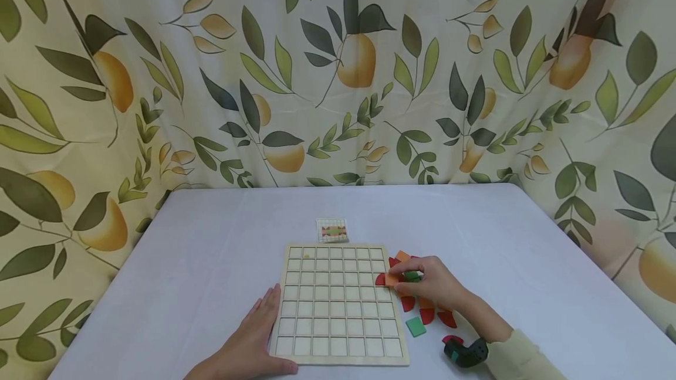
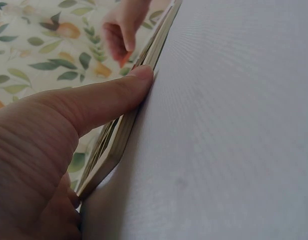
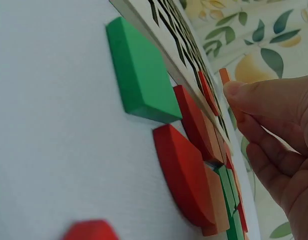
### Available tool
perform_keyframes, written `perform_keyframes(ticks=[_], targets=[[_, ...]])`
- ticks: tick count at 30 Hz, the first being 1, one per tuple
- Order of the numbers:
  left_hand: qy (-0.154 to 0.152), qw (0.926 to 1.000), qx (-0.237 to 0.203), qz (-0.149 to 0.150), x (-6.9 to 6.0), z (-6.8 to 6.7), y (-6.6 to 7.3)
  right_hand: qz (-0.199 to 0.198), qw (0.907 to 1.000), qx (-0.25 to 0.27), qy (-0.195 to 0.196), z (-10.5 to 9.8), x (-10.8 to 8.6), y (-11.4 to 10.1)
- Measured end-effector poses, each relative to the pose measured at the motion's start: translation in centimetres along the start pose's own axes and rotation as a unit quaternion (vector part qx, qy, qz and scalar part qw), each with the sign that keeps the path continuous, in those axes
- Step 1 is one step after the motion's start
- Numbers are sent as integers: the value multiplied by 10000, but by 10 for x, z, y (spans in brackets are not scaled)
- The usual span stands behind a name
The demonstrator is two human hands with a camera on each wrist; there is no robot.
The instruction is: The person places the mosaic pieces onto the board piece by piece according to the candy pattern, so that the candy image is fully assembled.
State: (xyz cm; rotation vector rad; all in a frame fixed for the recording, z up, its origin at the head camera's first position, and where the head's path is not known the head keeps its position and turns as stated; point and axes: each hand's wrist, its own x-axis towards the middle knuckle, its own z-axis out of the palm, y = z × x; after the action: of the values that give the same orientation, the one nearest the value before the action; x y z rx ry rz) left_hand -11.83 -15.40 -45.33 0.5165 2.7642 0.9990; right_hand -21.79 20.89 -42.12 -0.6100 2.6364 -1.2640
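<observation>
A wooden grid board (image 1: 343, 360) lies on the white table. My left hand (image 1: 253, 330) rests against its left edge and front corner, fingers straight; the left wrist view shows the thumb (image 2: 106, 100) pressing the board's side. Over the board's right side, my right hand (image 1: 430, 279) pinches an orange square block (image 1: 391, 280) between thumb and fingertips. The same orange block (image 3: 224, 76) is held on edge in the right wrist view. Beside it a red quarter-round block (image 1: 380, 279) sits at the board's right column. The other cells in the head view hold no blocks.
Right of the board lie several red, orange and green blocks, partly under my right hand, with a green square (image 1: 416, 326) nearest the front. A small pattern card (image 1: 332, 230) lies behind the board. A black wrist device (image 1: 466, 352) partly covers another red block. A leaf-print curtain (image 1: 338, 133) hangs behind.
</observation>
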Motion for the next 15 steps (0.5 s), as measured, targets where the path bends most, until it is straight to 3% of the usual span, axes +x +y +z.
perform_keyframes(ticks=[3,10,15], targets=[[41,10000,19,64,0,0,-1,-50,10000,-18,-13,3,-3,-1],[97,9998,77,176,0,0,-3,-669,9970,-384,-63,7,-9,1],[97,9998,56,179,0,-1,-3,-760,9965,-321,-95,7,-13,-2]])
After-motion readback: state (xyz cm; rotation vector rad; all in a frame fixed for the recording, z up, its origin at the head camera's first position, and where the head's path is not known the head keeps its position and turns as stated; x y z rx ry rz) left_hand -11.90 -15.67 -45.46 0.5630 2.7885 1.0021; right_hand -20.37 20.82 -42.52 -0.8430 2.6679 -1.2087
